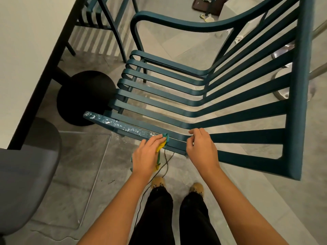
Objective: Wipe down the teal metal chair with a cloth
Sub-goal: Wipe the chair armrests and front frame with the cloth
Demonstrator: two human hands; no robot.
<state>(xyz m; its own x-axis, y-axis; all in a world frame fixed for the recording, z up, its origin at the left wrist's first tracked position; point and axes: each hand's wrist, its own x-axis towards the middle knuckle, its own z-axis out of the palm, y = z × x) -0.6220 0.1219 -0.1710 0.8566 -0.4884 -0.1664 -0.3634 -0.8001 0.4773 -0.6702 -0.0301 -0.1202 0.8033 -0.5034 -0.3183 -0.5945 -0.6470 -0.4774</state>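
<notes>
Teal metal chair (194, 106) stands on the grey floor (70, 174), seen from above; nearest part is its near armrest (123, 128), running left to right just in front of the person's feet (177, 186). Left hand (147, 156): grip closed on a teal-and-yellow cloth (163, 144), cloth pressed onto the armrest top. Armrest left of the cloth carries whitish flecks or foam; cannot tell which. Right hand (201, 149): fingers curled loosely, holding nothing, resting at the armrest where it meets the backrest. A thin dark cord (164, 165) hangs below the hands. Beyond: slatted seat, then far armrest. Left: white surface (26, 50) with a black round base (86, 98). Grey seat (26, 174) at near left. Second teal chair (99, 15) farthest off.
</notes>
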